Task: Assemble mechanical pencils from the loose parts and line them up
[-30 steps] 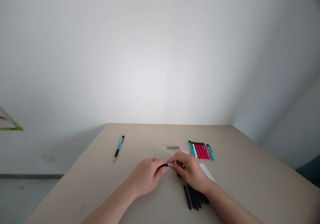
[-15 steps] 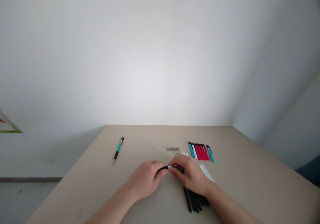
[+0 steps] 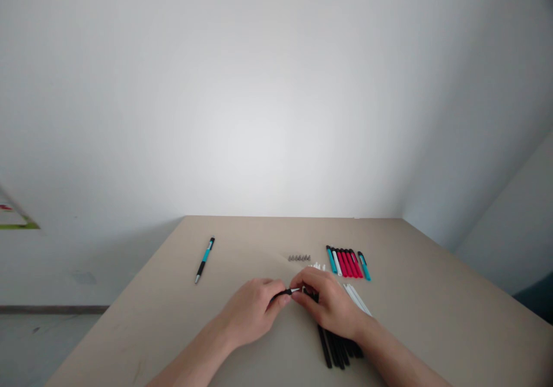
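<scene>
My left hand (image 3: 253, 312) is closed around a black pen part (image 3: 282, 293), its thumb and forefinger pinching it near the end. A thin white tip (image 3: 295, 289) sticks out of that part toward the right. At this tip are the bent fingers of my right hand (image 3: 332, 306), closed on a small dark pen part (image 3: 310, 293) that they mostly cover. Below my right hand, and partly hidden by it, lie several black tubes (image 3: 332, 346). Thin white rods (image 3: 358, 299) rest just beyond its wrist.
A blue and black pen (image 3: 204, 260) lies at the left of the table (image 3: 242, 249). Small metal cone tips (image 3: 299, 258) stand in a row near the middle. White small pieces (image 3: 318, 266) and red, white and blue pen barrels (image 3: 345, 262) lie behind my right hand.
Both hands stay in nearly the same place, fingertips still meeting at the white tip. The whole view has shifted very slightly.
</scene>
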### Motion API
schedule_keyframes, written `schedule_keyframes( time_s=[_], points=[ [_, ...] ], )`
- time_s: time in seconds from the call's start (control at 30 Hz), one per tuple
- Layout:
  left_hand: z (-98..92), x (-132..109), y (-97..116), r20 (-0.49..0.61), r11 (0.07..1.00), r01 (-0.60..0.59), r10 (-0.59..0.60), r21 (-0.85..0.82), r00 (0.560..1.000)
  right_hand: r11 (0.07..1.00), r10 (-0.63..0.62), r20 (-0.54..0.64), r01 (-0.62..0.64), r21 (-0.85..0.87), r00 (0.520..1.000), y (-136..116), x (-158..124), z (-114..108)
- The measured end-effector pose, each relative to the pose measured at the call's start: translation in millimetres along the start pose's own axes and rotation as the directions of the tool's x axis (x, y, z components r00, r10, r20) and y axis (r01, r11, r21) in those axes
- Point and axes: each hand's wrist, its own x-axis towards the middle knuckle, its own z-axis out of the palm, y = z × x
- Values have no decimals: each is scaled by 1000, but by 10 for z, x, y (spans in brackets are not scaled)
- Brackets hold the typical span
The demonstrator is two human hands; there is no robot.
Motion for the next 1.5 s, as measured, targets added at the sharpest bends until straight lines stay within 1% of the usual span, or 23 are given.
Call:
schedule_keyframes(
  time_s=[0.17, 0.33, 0.73, 0.8, 0.9, 0.97, 1.0, 1.13, 1.23, 1.3, 1.37, 1.43, 1.5],
  points=[
    [-11, -4, 1, -6, 1000, -14, 14, 8, 1000, 1000, 1, 7, -1, -4, 1000, 8, 4, -3],
    [1, -1, -1, 8, 1000, -13, 13, 22, 1000, 999, -48, 31, 49, -23, 998, 4, 14, -12],
    [-11, -11, 24, 0, 999, -30, 30, 35, 1000, 995, -62, 36, 65, -73, 997, 15, 6, -2],
    [-20, -12, 24, -19, 998, 3, -2, 64, 1000, 995, -53, 11, 53, -87, 999, 40, 10, 9],
    [-47, -8, 5, -77, 992, 78, -71, 102, 995, 995, -14, -59, 8, -101, 998, 78, 9, -3],
    [-60, -1, -20, -106, 989, 104, -93, 104, 990, 995, -10, -99, 1, -97, 995, 96, 6, -29],
    [-61, 3, -34, -117, 990, 104, -92, 95, 989, 996, -17, -109, 6, -94, 994, 103, 4, -42],
    [-31, 22, -76, -181, 998, 37, -29, 41, 983, 994, -50, -119, 37, -106, 992, 114, -2, -65],
    [-22, 34, -84, -250, 1000, 11, -7, 18, 968, 995, -32, -145, 17, -100, 989, 124, 1, -54],
    [-33, 41, -92, -304, 999, 25, -33, -32, 952, 997, -8, -182, -6, -77, 983, 141, 7, -52],
    [-45, 48, -117, -371, 992, 70, -106, -109, 923, 998, 17, -238, -31, -55, 971, 166, 11, -62],
    [-47, 61, -160, -433, 970, 132, -210, -203, 877, 997, 57, -294, -68, -27, 954, 194, 9, -77],
    [-35, 81, -207, -442, 929, 185, -320, -321, 838, 995, 99, -323, -104, 1, 941, 214, 1, -92]
  ],
)
